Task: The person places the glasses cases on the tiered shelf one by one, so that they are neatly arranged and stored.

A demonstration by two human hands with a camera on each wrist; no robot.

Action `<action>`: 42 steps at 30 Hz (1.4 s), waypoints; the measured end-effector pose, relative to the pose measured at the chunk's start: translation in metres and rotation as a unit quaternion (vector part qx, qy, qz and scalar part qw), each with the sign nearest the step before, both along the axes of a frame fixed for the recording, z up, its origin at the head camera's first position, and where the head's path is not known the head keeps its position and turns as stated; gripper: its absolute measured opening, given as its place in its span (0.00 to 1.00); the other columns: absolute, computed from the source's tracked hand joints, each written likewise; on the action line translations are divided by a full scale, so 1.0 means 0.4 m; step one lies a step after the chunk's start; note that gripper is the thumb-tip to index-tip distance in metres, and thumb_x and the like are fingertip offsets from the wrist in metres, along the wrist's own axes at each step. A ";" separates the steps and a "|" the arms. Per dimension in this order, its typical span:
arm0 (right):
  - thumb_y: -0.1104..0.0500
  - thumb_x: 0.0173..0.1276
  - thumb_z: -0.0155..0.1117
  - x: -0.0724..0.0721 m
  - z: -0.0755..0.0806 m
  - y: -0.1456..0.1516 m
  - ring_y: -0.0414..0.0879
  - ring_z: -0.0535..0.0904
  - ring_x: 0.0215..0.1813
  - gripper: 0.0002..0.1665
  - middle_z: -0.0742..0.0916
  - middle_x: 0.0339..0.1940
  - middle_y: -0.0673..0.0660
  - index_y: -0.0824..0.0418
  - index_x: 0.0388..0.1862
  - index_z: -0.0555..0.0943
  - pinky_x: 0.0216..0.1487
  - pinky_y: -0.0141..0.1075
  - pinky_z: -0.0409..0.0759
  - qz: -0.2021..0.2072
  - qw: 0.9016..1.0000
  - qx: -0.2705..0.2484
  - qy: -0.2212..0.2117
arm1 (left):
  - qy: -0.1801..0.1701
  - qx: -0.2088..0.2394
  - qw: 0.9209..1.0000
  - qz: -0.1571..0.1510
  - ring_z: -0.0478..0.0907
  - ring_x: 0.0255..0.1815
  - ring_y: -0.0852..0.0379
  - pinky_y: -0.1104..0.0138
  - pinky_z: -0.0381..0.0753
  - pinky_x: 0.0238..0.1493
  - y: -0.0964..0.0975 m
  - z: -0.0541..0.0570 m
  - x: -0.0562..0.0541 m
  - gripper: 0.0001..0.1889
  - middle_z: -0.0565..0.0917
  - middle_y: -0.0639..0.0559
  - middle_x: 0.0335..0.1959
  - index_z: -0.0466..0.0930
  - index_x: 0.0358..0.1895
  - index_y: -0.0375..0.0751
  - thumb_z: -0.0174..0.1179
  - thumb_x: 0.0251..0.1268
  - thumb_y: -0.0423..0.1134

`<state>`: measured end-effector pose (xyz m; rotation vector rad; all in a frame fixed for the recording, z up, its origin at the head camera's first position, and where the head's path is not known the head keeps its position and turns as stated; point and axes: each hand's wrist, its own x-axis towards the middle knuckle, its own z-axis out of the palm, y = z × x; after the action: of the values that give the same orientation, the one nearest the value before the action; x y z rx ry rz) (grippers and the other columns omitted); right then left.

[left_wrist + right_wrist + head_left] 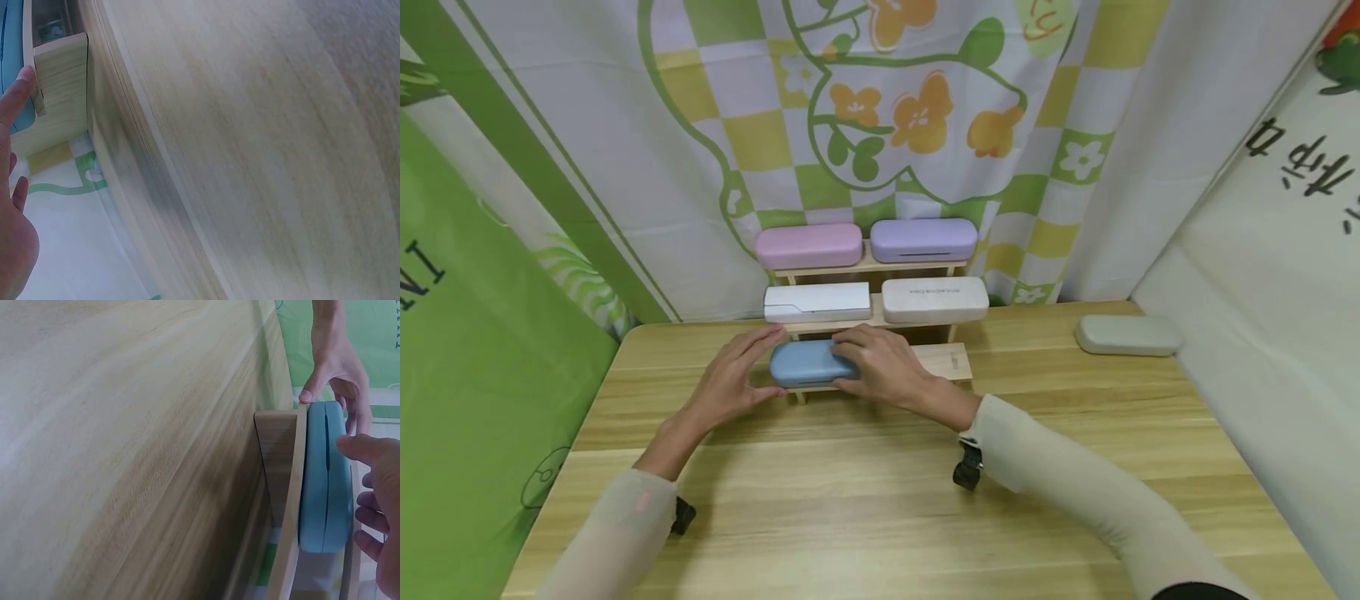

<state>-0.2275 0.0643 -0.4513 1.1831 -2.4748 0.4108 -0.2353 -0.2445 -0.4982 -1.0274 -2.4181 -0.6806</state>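
Observation:
A blue glasses case [805, 362] lies along the left part of the lowest shelf of a wooden tiered rack [951, 360]. My right hand [883, 362] grips the right part of this case from above, its thumb toward the front and its fingers toward the back. In the right wrist view the thumb [356, 449] lies against the blue case's surface. Around the shelf's left end is my left hand [730, 375], fingers and thumb spread apart. Its thumb tip is right at the front edge of the shelf, beside the case's left end.
Above, the rack bears a pink case [808, 247], a purple case [923, 240], a white case [817, 302] and an off-white case [936, 300]. A grey-green case [1127, 334] lies at the back right of the wooden table [850, 500]. Patterned curtains [760, 100] hang behind.

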 end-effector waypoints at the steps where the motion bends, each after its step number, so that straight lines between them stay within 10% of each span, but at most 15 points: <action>1: 0.43 0.63 0.82 0.001 0.002 0.005 0.53 0.85 0.64 0.31 0.88 0.63 0.58 0.60 0.58 0.89 0.66 0.44 0.86 0.002 1.000 -0.003 -0.001 | 0.001 -0.001 1.000 0.000 0.73 0.72 0.36 0.45 0.74 0.75 0.000 0.000 0.000 0.58 0.75 0.39 0.74 0.74 0.74 0.33 0.93 0.29 0.36; 34: 0.52 0.46 0.92 0.047 0.030 0.322 0.55 0.87 0.54 0.41 0.90 0.56 0.62 0.67 0.58 0.86 0.49 0.49 0.92 0.102 0.992 -0.060 0.032 | 0.002 -0.007 1.000 0.002 0.73 0.73 0.38 0.44 0.75 0.72 -0.002 -0.007 0.002 0.58 0.74 0.40 0.75 0.73 0.75 0.34 0.93 0.31 0.37; 42: 0.34 0.71 0.72 0.054 0.018 0.449 0.58 0.89 0.54 0.37 0.91 0.55 0.61 0.67 0.57 0.87 0.51 0.54 0.91 0.083 0.993 -0.086 0.009 | -0.003 -0.011 1.000 0.006 0.72 0.73 0.38 0.43 0.75 0.73 -0.004 -0.001 0.002 0.58 0.74 0.41 0.76 0.72 0.76 0.34 0.92 0.32 0.37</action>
<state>-0.2059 0.2440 -0.4439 1.3183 -2.2796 0.6422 -0.2345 -0.2460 -0.4986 -1.0205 -2.4401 -0.6571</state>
